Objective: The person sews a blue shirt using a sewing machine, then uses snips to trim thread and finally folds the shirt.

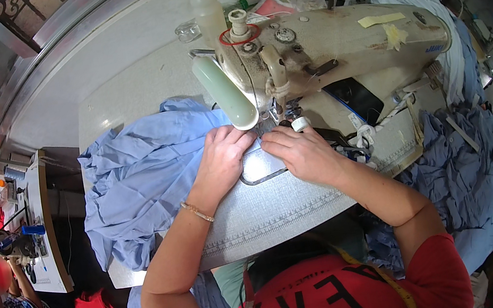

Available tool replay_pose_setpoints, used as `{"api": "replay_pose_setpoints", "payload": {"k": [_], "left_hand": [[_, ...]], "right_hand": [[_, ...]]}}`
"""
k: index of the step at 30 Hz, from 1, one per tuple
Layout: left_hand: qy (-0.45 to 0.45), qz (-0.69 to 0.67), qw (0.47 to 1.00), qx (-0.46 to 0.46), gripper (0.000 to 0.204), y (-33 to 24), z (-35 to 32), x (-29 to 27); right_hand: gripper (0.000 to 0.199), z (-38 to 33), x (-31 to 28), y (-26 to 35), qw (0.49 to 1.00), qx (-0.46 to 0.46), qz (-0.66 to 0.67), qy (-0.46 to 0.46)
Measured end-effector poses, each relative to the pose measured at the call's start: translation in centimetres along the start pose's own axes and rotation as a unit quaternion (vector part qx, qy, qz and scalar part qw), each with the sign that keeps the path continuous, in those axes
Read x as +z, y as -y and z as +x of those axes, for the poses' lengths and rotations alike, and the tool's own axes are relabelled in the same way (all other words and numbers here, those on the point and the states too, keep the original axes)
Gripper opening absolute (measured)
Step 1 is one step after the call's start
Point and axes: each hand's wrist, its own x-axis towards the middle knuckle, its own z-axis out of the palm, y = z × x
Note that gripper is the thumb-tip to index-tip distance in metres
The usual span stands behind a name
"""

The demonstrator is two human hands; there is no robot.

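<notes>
While both hands meet at the industrial sewing machine [345, 37], we note, head view: light-blue fabric [141, 156] bunched on the tabletop [243, 207], mostly L of the fingers, long axis approx. from near L up toward the machine's needle end. L hand [226, 151] is nearer, on the fabric's R end; R hand [299, 151] just beside. Fingers bent, palms down; grip: we can't tell, tips partly hid. Bare tabletop betw. forearms to ruler tape [259, 228] at front edge; smartphone [356, 100] restricts R.

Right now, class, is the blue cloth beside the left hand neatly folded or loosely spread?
Loosely spread: the cloth lies rumpled on the table, with irregular creases.
</notes>
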Motion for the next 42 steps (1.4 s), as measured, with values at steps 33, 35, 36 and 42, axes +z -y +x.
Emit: {"api": "replay_pose_setpoints", "payload": {"k": [33,35,36,42], "left_hand": [[0.052,-0.024,0.966,-0.253,0.021,1.6,4.7,-0.8],[0.024,-0.03,0.964,-0.263,0.02,1.6,4.4,-0.7],[0.01,-0.033,0.963,-0.266,0.019,1.6,4.5,-0.6],[-0.143,-0.07,0.93,-0.331,0.021,4.1,2.8,-0.8]], "right_hand": [[0.034,-5.9,-6.2,3.3,0.978,0.171,-0.098,0.076],[0.036,-6.9,-6.4,2.5,0.968,0.205,-0.113,0.089],[0.035,-7.1,-6.3,2.1,0.967,0.202,-0.126,0.092],[0.026,-6.7,-6.2,1.0,0.976,0.182,-0.049,0.105]]}}
